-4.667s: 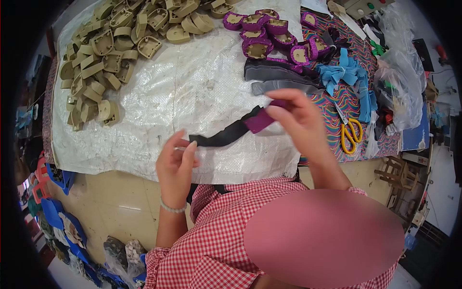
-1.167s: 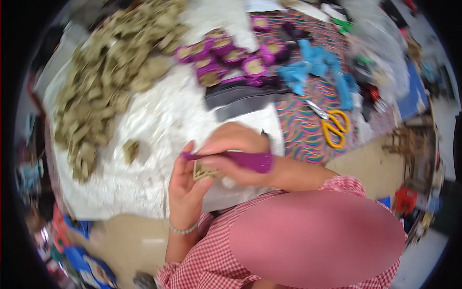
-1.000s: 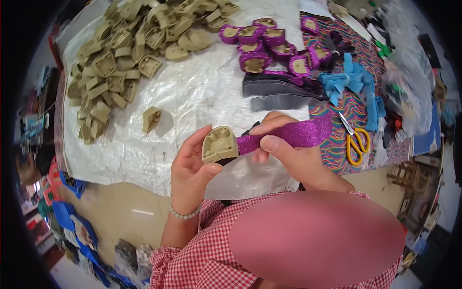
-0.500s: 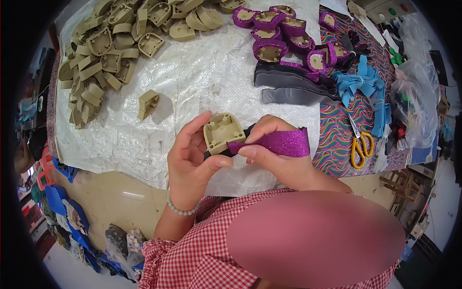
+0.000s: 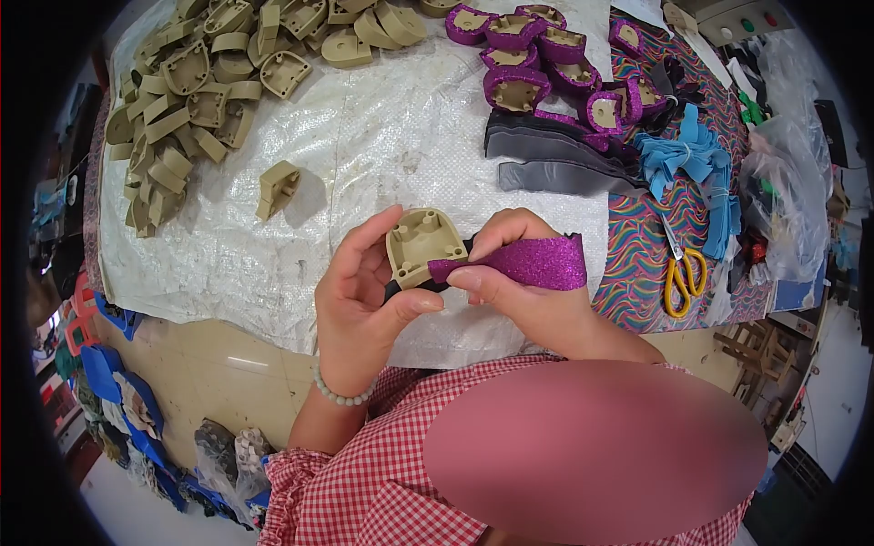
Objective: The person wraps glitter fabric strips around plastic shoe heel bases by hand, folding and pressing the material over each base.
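Note:
My left hand (image 5: 360, 282) is closed around a beige plastic heel-shaped piece (image 5: 423, 238), its hollow, studded side facing up. Between the thumb and fingers of my right hand (image 5: 519, 273) is a purple glitter strip (image 5: 546, 262). One end of the strip lies against the lower right edge of the beige piece; the other sticks out to the right. A dark edge or backing shows beneath the piece, partly hidden by my fingers. A single beige piece (image 5: 278, 189) sits by itself on the white sheet beyond my left hand.
Beige pieces (image 5: 187, 68) are heaped at the back left of the white woven sheet (image 5: 382, 136). Purple-wrapped pieces (image 5: 514, 89) stand at the back right, near dark strips (image 5: 560, 177). Blue strips (image 5: 687, 155) and yellow-handled scissors (image 5: 685, 273) lie on the patterned cloth (image 5: 628, 246).
Both hands keep their grip on the beige piece and the purple strip. The strip's free end and my right hand have shifted very slightly upward in view.

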Demonstrator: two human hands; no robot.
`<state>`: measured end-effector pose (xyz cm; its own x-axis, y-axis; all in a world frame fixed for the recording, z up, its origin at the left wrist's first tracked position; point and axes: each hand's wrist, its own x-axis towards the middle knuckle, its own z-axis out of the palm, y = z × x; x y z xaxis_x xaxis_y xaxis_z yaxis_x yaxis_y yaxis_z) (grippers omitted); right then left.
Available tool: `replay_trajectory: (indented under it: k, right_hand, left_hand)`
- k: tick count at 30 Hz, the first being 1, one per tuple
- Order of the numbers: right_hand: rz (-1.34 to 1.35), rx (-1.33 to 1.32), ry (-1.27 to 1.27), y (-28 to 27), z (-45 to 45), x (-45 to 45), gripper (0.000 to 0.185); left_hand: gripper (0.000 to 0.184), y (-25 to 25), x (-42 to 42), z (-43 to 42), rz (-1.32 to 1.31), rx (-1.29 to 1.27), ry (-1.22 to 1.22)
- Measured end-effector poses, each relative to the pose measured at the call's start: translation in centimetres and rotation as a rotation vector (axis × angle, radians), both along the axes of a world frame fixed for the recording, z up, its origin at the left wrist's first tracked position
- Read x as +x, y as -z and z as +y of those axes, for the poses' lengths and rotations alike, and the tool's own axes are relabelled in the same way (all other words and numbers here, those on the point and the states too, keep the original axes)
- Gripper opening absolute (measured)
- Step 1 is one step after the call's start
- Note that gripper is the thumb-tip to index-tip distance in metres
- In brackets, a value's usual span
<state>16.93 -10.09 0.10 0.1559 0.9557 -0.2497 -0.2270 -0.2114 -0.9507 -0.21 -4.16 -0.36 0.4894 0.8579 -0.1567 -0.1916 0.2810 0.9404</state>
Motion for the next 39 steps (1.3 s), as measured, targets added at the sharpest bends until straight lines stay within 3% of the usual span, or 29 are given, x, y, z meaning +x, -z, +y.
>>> replay_trajectory:
  k: [11,14,20,28,31,34,37,39]
  right_hand:
    - [-0.053,0.021,-0.039,0.6,0.1,0.3,0.020]
    - [0.268,0.023,-0.130,0.3,0.5,1.7,0.018]
    - [0.282,-0.037,-0.150,0.4,1.3,3.5,0.011]
    - [0.320,-0.038,-0.122,0.1,1.1,2.8,0.011]
    - [0.249,0.169,-0.051,-0.2,1.1,2.2,0.012]
    - [-0.096,0.367,-0.068,0.7,1.1,2.6,0.014]
    - [-0.204,0.462,-0.039,0.7,1.1,2.6,0.012]
    - [0.064,0.189,-0.051,0.0,1.2,3.4,0.013]
  left_hand:
    - [0.066,-0.2,0.4,-0.1,0.089,0.008,0.004]
    - [0.065,-0.3,0.4,-0.1,0.023,-0.042,-0.017]
    - [0.070,0.9,0.1,-0.2,-0.149,-0.060,0.087]
    - [0.076,1.1,0.0,0.0,-0.172,-0.058,0.175]
    - [0.081,0.0,0.7,-0.2,-0.164,-0.035,0.160]
    - [0.084,-0.3,1.6,-0.6,-0.014,0.175,0.120]
    - [0.084,-0.2,1.2,-0.8,0.060,0.107,0.058]
    - [0.082,0.3,0.8,-0.8,0.037,0.012,0.087]
